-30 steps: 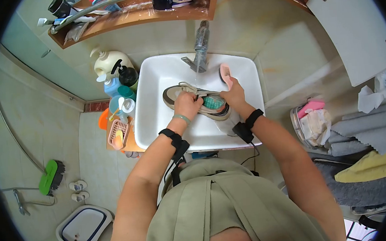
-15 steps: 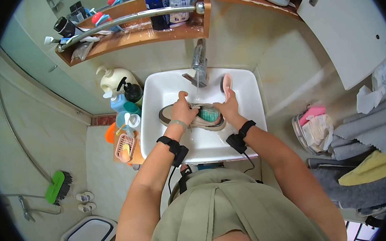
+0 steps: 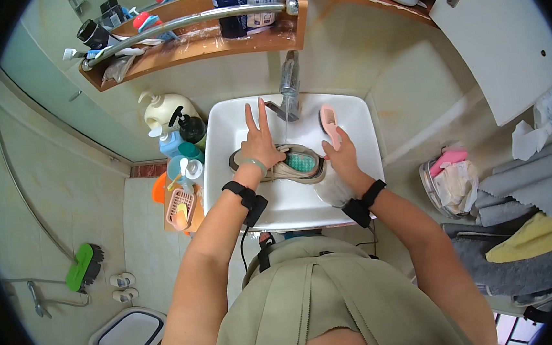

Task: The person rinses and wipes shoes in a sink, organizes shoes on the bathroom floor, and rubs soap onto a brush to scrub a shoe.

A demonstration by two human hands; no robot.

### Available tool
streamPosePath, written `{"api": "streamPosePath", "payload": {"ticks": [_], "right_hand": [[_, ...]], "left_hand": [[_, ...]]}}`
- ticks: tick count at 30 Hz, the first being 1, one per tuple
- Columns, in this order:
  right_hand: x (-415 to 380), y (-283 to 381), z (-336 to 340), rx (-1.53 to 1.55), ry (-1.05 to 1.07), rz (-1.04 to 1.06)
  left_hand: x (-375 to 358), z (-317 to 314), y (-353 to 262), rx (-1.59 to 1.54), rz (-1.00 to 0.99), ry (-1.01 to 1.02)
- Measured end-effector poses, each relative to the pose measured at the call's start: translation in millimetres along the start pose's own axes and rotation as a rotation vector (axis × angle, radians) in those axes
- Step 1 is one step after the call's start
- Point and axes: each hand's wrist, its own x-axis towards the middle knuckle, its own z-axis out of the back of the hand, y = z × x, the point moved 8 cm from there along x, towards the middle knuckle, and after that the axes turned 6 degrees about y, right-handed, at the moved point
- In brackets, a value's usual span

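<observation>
A grey-beige shoe with a green insole lies sideways in the white sink, under the stream of the faucet. My left hand rests over the shoe's front half, two fingers stretched toward the faucet lever and the thumb by the shoe opening. To the right of the heel, my right hand has thumb and fingers around the handle end of a pink brush, bristles facing left. Clear water splashes below that hand.
Left of the sink stand pump bottles, cups and a pink basket. A wooden shelf with a metal rail hangs above. At right are a wire basket, hanging towels and an open cabinet door.
My right hand has moved right, off the shoe's heel, and the brush shows more of its handle. My left hand's fingers have stretched out toward the faucet. Water now splashes at the sink's lower right.
</observation>
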Motion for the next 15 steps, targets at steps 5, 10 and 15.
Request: {"api": "streamPosePath", "payload": {"ticks": [5, 10, 15], "right_hand": [[-27.6, 28.0, 33.8, -0.254, 0.069, 0.269], [-42.5, 22.2, 9.3, -0.121, 0.295, -0.263], [6.4, -46.2, -28.8, -0.259, 0.065, 0.099]], "left_hand": [[1.7, -1.6, 3.2, -0.036, -0.009, 0.039], [8.3, -6.4, 6.7, -0.154, -0.027, 0.02], [10.4, 9.3, -1.1, -0.047, -0.06, -0.071]]}}
